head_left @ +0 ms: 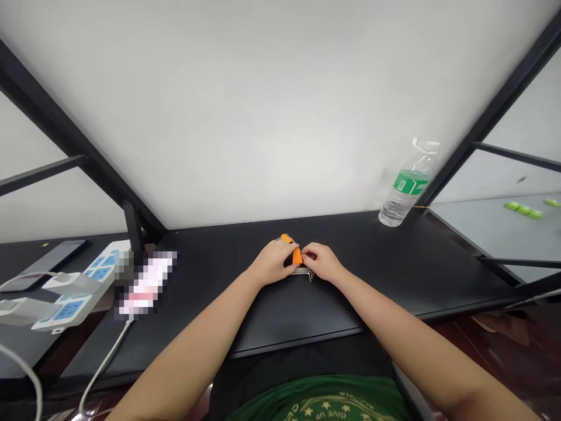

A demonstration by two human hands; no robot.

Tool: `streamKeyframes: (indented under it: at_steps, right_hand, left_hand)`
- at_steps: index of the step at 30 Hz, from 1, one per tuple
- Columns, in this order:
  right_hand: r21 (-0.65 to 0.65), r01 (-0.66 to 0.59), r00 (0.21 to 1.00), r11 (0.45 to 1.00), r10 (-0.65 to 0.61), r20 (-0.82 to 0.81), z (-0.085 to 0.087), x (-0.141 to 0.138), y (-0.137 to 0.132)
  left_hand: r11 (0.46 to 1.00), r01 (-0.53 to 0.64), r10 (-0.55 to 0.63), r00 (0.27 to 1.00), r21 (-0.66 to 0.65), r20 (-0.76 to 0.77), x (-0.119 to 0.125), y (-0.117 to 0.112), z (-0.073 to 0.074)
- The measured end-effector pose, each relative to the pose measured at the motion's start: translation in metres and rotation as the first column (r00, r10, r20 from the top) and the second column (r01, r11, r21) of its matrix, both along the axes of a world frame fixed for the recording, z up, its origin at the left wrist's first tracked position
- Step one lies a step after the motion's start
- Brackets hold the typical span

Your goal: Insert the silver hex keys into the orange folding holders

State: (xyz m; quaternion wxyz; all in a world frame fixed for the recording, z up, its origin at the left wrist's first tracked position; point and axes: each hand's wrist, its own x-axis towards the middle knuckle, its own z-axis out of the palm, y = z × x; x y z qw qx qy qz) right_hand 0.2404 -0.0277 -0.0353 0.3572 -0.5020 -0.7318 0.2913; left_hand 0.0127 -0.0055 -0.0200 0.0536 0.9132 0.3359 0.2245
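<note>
An orange hex key holder [297,256] is near the middle of the black table, partly covered by my fingers. My left hand [275,261] is closed around it from the left, thumb along the near side. Several L-shaped metal hex keys [307,272] stick out beside the holder, their bent ends towards me. On the right side, my right hand [325,262] has its fingertips pinched together against the holder's edge. Whatever lies between those fingertips is too small and hidden to make out.
A clear water bottle [405,186] with a green label stands at the back right by the wall. To the left are a pixelated phone-like object [146,285] with a white cable and a white power strip [94,280] with plugs. Black metal frames [105,181] rise at both sides.
</note>
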Motion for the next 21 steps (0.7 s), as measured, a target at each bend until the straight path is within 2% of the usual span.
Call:
streamKeyframes:
  at_steps: [5, 12, 17, 21]
  right_hand:
    - [-0.013, 0.011, 0.999, 1.000, -0.012, -0.044, 0.003, -0.001, -0.001]
    - [-0.073, 0.150, 0.988, 0.986, -0.152, -0.023, 0.009, 0.000, 0.000]
    - [-0.068, 0.161, 0.976, 0.985, -0.148, 0.161, 0.014, 0.009, -0.001]
    - [-0.094, 0.134, 0.932, 0.986, -0.094, 0.350, 0.020, 0.016, -0.008]
  left_hand:
    - [1.000, 0.011, -0.011, 1.000, -0.010, -0.001, 0.001, 0.001, 0.000]
    - [0.997, -0.064, 0.063, 0.998, -0.037, -0.030, -0.014, 0.003, 0.002]
    - [0.996, -0.074, 0.071, 0.995, -0.044, -0.070, -0.021, 0.002, 0.001]
    - [0.989, -0.140, 0.139, 0.990, -0.050, -0.008, -0.021, 0.004, 0.001]
